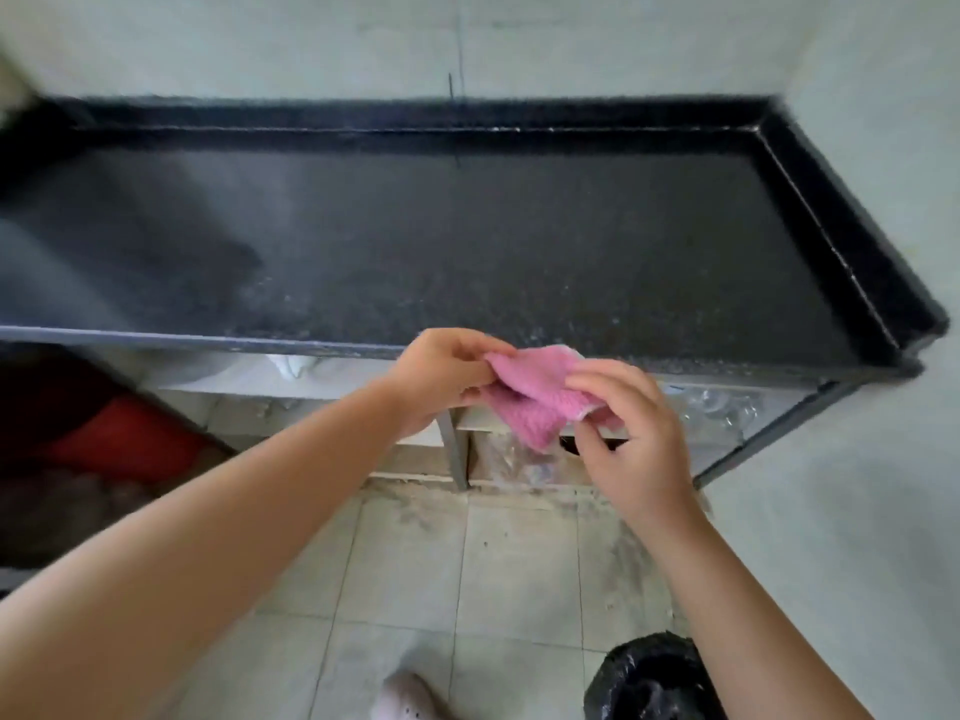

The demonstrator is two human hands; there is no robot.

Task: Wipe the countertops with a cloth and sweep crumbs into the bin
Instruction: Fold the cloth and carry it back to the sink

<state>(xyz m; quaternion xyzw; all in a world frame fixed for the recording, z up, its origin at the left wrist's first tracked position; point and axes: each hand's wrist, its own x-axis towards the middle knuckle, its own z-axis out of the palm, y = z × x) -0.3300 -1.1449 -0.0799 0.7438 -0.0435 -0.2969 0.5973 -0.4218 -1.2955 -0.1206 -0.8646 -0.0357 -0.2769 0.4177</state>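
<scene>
Pink cloth [535, 394] pinched between left hand [441, 376] and right hand [631, 439], above countertop [467, 241] edge

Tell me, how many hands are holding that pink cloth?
2. The left hand pinches the pink cloth at its left edge, the right hand pinches its right side, both held in front of the black countertop.

A black desk [467, 241] is running along the wall, pale specks [322, 298] lying scattered near its front edge. Below, a tiled floor [498, 558] is carrying a bin [644, 672] lined with a black bag.
</scene>
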